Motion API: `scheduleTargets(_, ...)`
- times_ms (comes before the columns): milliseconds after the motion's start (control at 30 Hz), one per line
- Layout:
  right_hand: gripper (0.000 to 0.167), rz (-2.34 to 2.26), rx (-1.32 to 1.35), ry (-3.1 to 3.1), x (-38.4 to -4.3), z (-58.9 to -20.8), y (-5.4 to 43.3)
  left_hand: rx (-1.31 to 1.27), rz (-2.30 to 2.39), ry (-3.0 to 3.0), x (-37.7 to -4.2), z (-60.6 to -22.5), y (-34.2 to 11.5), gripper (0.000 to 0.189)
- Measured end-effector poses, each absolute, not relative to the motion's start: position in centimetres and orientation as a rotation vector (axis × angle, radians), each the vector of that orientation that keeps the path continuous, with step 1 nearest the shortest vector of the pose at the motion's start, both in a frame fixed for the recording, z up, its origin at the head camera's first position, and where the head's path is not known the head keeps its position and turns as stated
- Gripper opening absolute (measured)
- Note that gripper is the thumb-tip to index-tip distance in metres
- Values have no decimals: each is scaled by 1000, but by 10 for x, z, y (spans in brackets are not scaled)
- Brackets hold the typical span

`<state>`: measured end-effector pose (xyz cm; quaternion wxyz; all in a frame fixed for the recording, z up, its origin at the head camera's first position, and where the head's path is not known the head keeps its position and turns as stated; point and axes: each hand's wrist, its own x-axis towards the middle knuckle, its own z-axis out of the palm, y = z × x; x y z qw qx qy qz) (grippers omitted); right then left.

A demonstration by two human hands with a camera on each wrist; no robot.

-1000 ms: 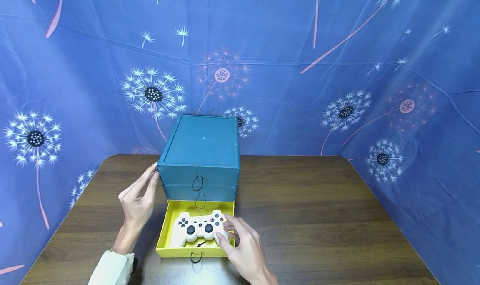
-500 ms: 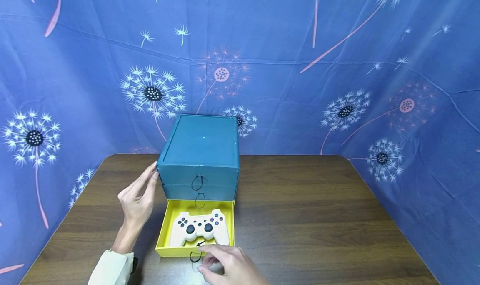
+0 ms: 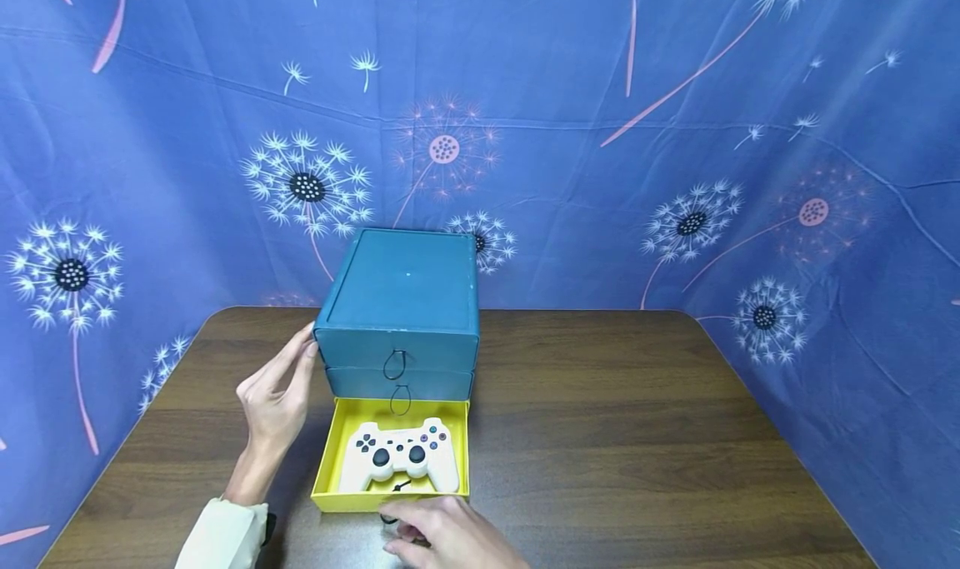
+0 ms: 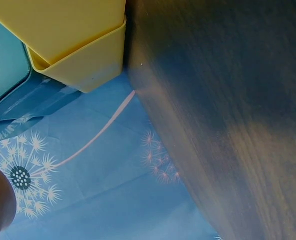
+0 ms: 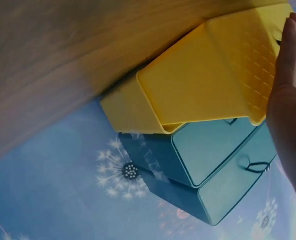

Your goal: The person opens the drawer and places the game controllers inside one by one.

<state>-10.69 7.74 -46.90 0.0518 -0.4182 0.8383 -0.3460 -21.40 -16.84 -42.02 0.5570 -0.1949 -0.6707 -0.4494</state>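
Observation:
A white game controller (image 3: 444, 461) with black thumbsticks lies in the pulled-out yellow drawer (image 3: 348, 502), lowest in a stack with two blue drawers. My right hand (image 3: 450, 540) is at the drawer's front, index finger and thumb apart beside the black ring pull (image 3: 387, 519). In the right wrist view its fingers (image 5: 289, 55) look straight, next to the drawer front. My left hand (image 3: 272, 406) touches the left upper edge of the top blue drawer unit (image 3: 405, 290) with its fingertips. Only a blurred bit of that hand shows in the left wrist view.
Black ring pulls hang on both blue drawers, such as the upper ring (image 3: 394, 366). A small dark thing (image 3: 402, 486) lies in the drawer below the controller. The brown wooden table (image 3: 615, 436) reaches back to a blue dandelion-print cloth (image 3: 555, 177).
My right hand has left the controller's right grip and moved down and left to the drawer's front ring. The left hand and the drawers have not visibly moved.

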Motion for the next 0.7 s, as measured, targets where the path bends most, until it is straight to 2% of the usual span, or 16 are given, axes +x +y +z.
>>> scheduleTargets(367, 31, -987, -1310, 2610, -112, -479, 73, -460, -1068, -1582, -214, -420, -169, 28)
scheduleTargets(600, 30, -968, -1218, 2588, -111, -480, 70, -461, -1070, -1590, -215, -422, -170, 32)
scheduleTargets(700, 28, -965, -1264, 2620, -111, -482, 69, -463, -1069, -1594, -215, -423, -170, 33)
